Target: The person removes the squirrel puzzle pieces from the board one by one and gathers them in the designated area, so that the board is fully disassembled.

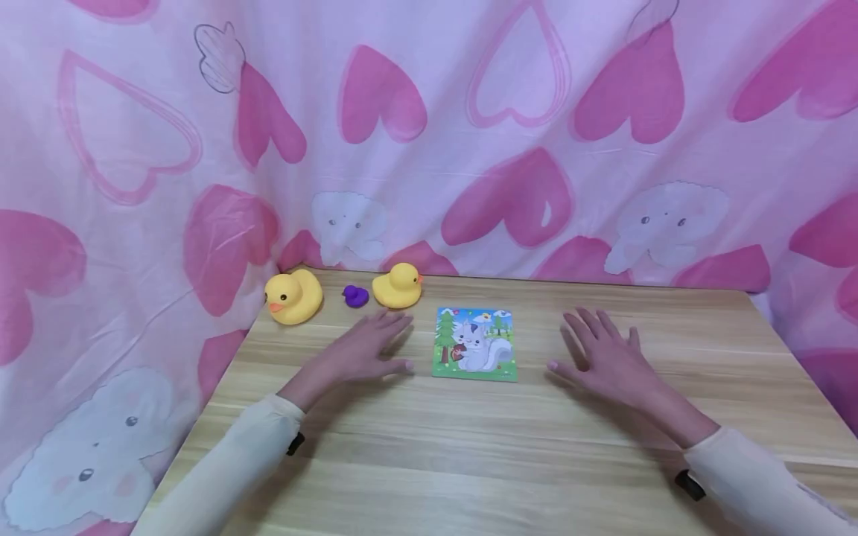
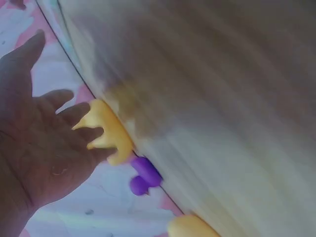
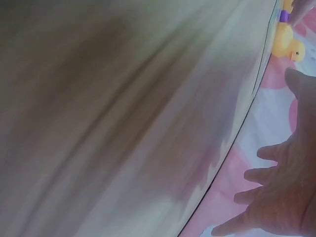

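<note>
Head view bright and clear, soft shadows on the wooden table (image 1: pixel 469 461), wrist views dimmer, hazy, apparently motion-blurred

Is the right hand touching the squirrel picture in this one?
Apart. The head view shows a strip of tabletop between the right hand and the squirrel picture.

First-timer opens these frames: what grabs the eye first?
Probably the colourful squirrel picture lying flat on the wooden table, between the person's left grip and right grip. Next, two yellow ducks near the table's far edge, left of the picture, with a small purple duck between them. Behind hangs pink, heart-printed cloth.
</note>
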Available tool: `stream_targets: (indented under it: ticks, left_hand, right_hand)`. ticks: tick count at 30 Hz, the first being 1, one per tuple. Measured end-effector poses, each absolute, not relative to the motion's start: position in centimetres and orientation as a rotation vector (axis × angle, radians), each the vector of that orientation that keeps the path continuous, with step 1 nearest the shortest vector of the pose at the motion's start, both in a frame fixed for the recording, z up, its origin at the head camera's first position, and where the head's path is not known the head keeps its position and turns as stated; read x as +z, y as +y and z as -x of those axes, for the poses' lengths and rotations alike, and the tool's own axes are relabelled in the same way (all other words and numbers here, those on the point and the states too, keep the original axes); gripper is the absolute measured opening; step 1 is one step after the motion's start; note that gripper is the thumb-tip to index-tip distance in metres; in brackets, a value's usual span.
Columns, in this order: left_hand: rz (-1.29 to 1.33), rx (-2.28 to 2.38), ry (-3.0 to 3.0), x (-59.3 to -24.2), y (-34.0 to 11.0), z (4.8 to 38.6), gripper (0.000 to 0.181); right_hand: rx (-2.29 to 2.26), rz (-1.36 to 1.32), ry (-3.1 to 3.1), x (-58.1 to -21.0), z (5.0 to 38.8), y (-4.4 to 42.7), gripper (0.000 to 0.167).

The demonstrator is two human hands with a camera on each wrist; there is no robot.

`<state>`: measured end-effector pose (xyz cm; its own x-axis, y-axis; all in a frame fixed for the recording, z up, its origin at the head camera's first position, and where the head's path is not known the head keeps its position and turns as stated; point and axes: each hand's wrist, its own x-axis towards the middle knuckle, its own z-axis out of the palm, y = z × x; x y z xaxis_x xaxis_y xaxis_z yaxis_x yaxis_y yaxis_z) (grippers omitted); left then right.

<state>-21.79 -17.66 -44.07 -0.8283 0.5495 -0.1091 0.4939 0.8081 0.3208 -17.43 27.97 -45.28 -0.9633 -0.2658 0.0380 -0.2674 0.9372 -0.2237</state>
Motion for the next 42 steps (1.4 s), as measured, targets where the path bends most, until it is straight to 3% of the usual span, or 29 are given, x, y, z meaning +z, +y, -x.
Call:
stream_targets:
  ticks: [15, 25, 42]
  left_hand:
    - [-0.873, 0.415, 2.617, -44.6, -13.0, 23.0, 0.09]
    - [-0.881, 0.387, 2.6, -44.7, -12.7, 23.8, 0.09]
    - [-0.86, 0.389, 2.588, -45.1, -12.9, 23.6, 0.088]
  right_hand:
    - [0.427, -0.652, -3.044, -45.4, 19.6, 22.5, 0.091]
    - [0.791, -0.595, -3.075, -44.5, 23.8, 17.5, 0.098]
    - [0.771, -0.764, -3.191, -44.6, 27.5, 11.8, 0.064]
